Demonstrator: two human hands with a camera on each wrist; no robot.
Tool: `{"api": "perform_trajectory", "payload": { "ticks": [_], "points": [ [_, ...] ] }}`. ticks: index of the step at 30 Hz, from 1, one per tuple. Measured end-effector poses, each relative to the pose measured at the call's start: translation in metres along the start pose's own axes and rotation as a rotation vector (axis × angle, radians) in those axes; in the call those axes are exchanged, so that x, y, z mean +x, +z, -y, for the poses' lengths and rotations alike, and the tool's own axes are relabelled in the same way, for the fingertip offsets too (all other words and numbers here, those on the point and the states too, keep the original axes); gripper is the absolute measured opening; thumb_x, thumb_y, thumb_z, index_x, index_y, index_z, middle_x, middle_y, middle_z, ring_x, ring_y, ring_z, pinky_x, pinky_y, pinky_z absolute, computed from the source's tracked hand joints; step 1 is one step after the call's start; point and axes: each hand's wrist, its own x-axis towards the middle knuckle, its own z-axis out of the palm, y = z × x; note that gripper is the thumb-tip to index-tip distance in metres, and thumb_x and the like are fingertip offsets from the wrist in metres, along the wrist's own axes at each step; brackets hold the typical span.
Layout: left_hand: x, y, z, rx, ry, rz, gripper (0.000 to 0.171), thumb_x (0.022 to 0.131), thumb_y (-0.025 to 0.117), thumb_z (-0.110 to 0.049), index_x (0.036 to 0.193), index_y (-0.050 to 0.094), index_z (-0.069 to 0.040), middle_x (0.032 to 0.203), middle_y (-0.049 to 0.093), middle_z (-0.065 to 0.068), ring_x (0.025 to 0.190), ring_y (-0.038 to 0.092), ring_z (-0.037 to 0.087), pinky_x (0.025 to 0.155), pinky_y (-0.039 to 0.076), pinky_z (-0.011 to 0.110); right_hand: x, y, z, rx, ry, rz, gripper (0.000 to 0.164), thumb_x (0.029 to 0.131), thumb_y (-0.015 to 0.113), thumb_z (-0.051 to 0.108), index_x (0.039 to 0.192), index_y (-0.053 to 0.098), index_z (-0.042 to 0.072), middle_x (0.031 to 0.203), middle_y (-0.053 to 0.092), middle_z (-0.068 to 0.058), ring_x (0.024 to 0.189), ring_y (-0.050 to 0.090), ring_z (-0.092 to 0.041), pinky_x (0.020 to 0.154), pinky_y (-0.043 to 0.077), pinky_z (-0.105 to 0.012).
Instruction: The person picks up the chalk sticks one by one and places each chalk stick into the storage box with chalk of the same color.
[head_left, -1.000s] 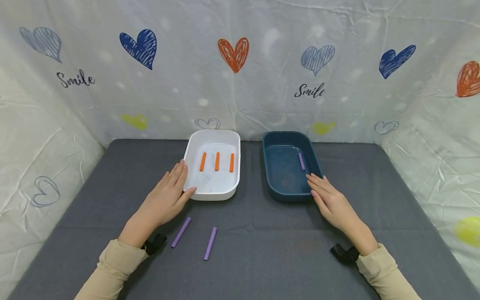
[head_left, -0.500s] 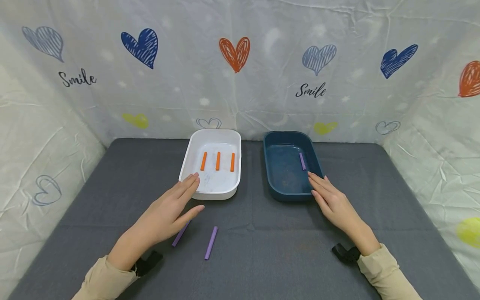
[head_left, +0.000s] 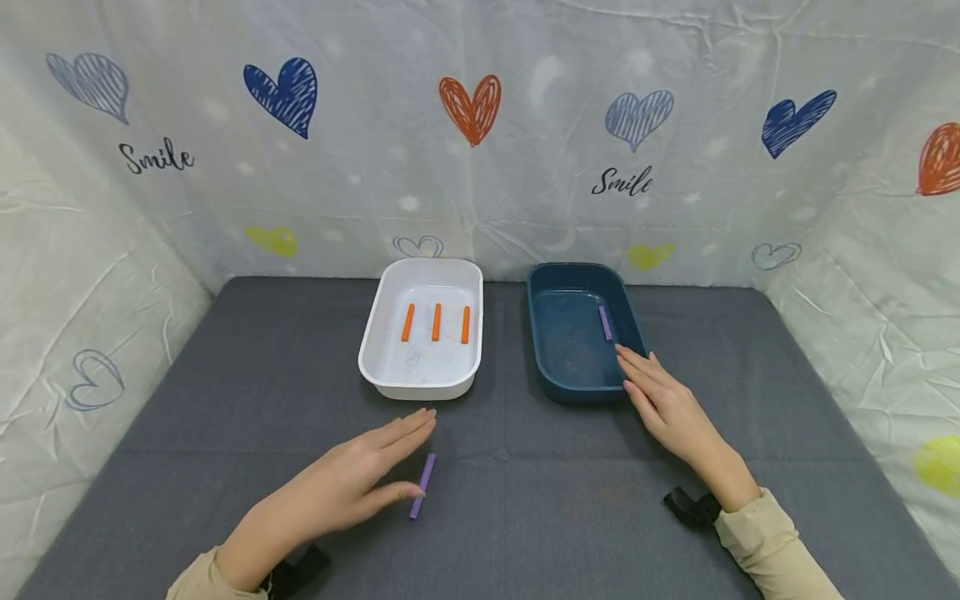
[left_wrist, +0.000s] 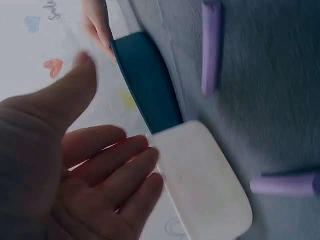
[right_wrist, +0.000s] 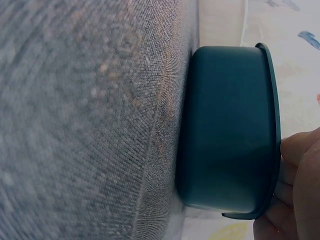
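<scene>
Slender purple cylindrical stick (head_left: 427,470) overhung by widely spread left hand (head_left: 341,490).
Smooth teal round-cornered tray (head_left: 573,393) is touched by straight-fingered right hand (head_left: 670,410).

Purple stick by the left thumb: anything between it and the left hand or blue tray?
Nothing visible. The left hand overlaps the purple stick in the head view; only table lies toward the blue tray, and the right hand is off that line, at the tray's right side.

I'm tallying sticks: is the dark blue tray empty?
Not empty: the head view shows one purple stick lying inside the dark blue tray, near its right side.
</scene>
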Motion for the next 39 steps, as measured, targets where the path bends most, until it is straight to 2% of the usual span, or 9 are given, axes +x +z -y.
{"api": "perform_trajectory", "payload": {
  "ticks": [4, 8, 13, 21, 28, 39],
  "points": [
    [-0.002, 0.006, -0.007, -0.057, -0.067, 0.125, 0.077, 0.088, 0.074, -0.038, 0.147, 0.044, 0.004, 0.151, 0.044, 0.017, 0.135, 0.048, 0.031, 0.101, 0.046, 0.053, 0.000, 0.000, 0.000, 0.003, -0.001, -0.002, 0.046, 0.100, 0.057, 0.006, 0.145, 0.049, 0.000, 0.153, 0.044, -0.010, 0.137, 0.044, -0.028, 0.117, 0.027, -0.045],
    [-0.004, 0.010, -0.008, -0.089, -0.122, 0.210, 0.084, 0.084, 0.078, -0.037, 0.148, 0.042, 0.002, 0.153, 0.042, 0.016, 0.136, 0.046, 0.029, 0.101, 0.046, 0.050, 0.000, 0.000, 0.000, 0.007, 0.000, -0.003, 0.045, 0.100, 0.057, 0.006, 0.144, 0.049, -0.001, 0.151, 0.045, -0.013, 0.137, 0.045, -0.028, 0.118, 0.026, -0.044],
    [-0.007, 0.016, -0.004, -0.120, -0.156, 0.268, 0.088, 0.081, 0.078, -0.041, 0.150, 0.041, 0.000, 0.153, 0.042, 0.014, 0.137, 0.045, 0.028, 0.102, 0.046, 0.049, 0.000, 0.001, 0.000, 0.013, -0.006, -0.012, 0.044, 0.100, 0.056, 0.005, 0.143, 0.050, -0.001, 0.148, 0.048, -0.018, 0.137, 0.045, -0.029, 0.119, 0.025, -0.041],
    [-0.006, 0.024, 0.003, -0.141, -0.159, 0.257, 0.082, 0.080, 0.083, -0.027, 0.146, 0.045, 0.003, 0.150, 0.046, 0.016, 0.135, 0.047, 0.028, 0.103, 0.045, 0.047, -0.001, 0.002, -0.001, 0.014, -0.010, -0.021, 0.044, 0.100, 0.057, 0.005, 0.143, 0.051, -0.002, 0.151, 0.046, -0.012, 0.136, 0.046, -0.029, 0.118, 0.025, -0.043],
    [-0.003, 0.025, 0.004, -0.100, -0.123, 0.211, 0.075, 0.078, 0.085, -0.026, 0.138, 0.054, 0.006, 0.141, 0.054, 0.020, 0.129, 0.053, 0.033, 0.102, 0.040, 0.061, -0.002, 0.003, -0.001, 0.015, -0.013, -0.026, 0.043, 0.100, 0.057, 0.005, 0.142, 0.051, -0.002, 0.151, 0.046, -0.012, 0.136, 0.046, -0.028, 0.118, 0.025, -0.042],
    [0.005, 0.029, 0.002, -0.085, -0.132, 0.117, 0.071, 0.077, 0.087, -0.026, 0.132, 0.059, 0.007, 0.134, 0.060, 0.021, 0.123, 0.059, 0.033, 0.098, 0.049, 0.049, -0.002, 0.003, -0.001, 0.009, -0.011, -0.026, 0.043, 0.100, 0.057, 0.006, 0.142, 0.052, -0.002, 0.150, 0.046, -0.013, 0.136, 0.046, -0.028, 0.118, 0.026, -0.044]
  ]
}}
